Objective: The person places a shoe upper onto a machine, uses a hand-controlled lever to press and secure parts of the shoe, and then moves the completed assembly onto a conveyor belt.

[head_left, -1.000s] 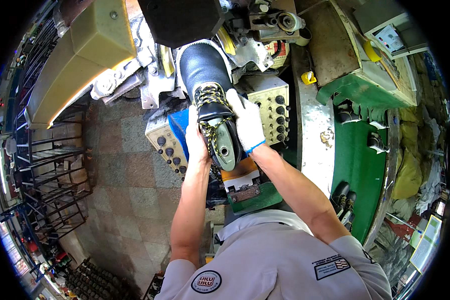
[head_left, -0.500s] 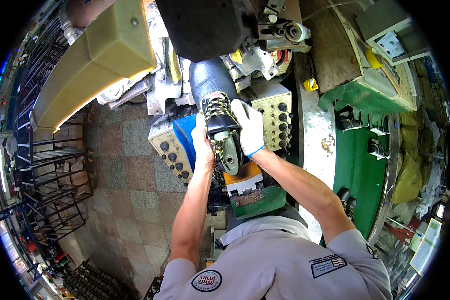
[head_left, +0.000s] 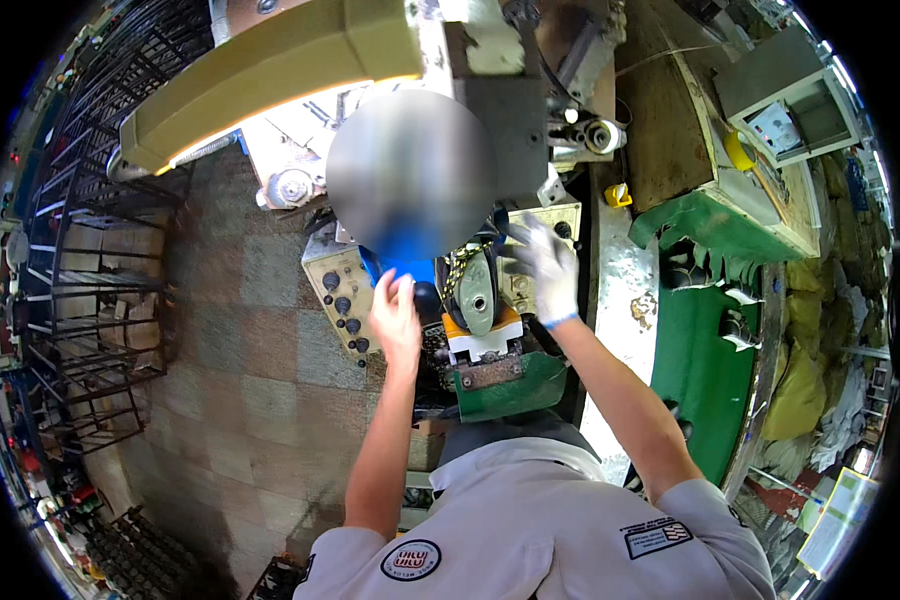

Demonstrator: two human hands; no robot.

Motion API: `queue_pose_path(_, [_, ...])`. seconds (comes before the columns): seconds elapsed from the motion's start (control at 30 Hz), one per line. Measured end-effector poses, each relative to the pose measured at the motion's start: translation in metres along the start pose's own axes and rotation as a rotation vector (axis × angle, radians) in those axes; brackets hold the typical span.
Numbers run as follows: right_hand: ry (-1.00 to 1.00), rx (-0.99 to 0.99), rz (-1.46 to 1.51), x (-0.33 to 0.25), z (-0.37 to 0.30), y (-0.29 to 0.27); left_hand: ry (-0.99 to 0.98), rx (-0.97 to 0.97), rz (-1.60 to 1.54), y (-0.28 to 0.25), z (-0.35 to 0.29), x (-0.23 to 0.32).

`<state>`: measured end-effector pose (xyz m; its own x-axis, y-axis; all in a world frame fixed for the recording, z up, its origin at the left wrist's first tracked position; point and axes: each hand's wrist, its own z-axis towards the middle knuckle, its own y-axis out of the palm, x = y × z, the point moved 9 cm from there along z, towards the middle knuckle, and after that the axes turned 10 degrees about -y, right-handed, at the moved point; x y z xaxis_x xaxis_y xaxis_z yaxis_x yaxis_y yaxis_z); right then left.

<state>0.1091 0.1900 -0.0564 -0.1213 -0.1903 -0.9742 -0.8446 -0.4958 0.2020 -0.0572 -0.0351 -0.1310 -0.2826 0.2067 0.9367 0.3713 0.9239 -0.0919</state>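
A black shoe on a grey-green last (head_left: 478, 296) sits in the middle of the machine, its heel end toward me and black-and-yellow laces (head_left: 454, 268) at its side. A blurred round patch hides its front. My bare left hand (head_left: 397, 315) is left of the shoe, beside a dark rounded part, fingers loosely bent and apart with nothing seen in them. To the shoe's right, my right hand (head_left: 550, 268) wears a white glove; its fingers are spread, slightly smeared by motion, and hold nothing.
Control boxes with black knobs (head_left: 342, 305) flank the shoe. A cream curved guard (head_left: 270, 85) arches over the left. Below the last is a green metal guard (head_left: 515, 388). Shoes lie on a green surface (head_left: 705, 370) at right; black racks (head_left: 90, 330) stand left.
Both hands have let go of the shoe and moved apart, left hand to the left, right hand to the right. The machine's upper parts appear shifted in the view.
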Motion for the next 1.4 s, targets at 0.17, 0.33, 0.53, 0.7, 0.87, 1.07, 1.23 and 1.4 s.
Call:
queue_pose_path(0.17, [0.004, 0.183, -0.082, -0.002, -0.067, -0.100, -0.149, 0.088, 0.501, -0.030, -0.079, -0.125])
queue_pose_path(0.33, [0.040, 0.203, -0.170, -0.011, -0.094, -0.117, -0.292, 0.096, 0.598, -0.003, -0.070, -0.165])
queue_pose_path(0.53, [0.072, 0.103, -0.172, -0.010, -0.082, -0.102, -0.409, 0.043, 0.572, -0.002, -0.048, -0.167])
queue_pose_path(0.7, [0.091, 0.024, -0.075, -0.017, -0.075, -0.076, -0.367, -0.101, 0.345, -0.035, -0.054, -0.155])
queue_pose_path(0.87, [0.036, -0.114, 0.008, -0.051, -0.080, -0.054, -0.397, -0.423, 0.147, -0.095, -0.106, -0.010])
queue_pose_path(1.07, [0.087, -0.660, 0.575, -0.097, -0.118, 0.098, -0.264, -0.804, -0.800, -0.066, -0.142, 0.118])
queue_pose_path(1.23, [0.410, -0.608, 0.929, -0.087, -0.112, 0.079, -0.189, -0.528, -0.095, -0.029, -0.141, 0.100])
queue_pose_path(1.4, [0.198, -0.513, 0.410, -0.110, -0.105, -0.032, -0.239, -0.543, -0.359, 0.085, -0.164, 0.150])
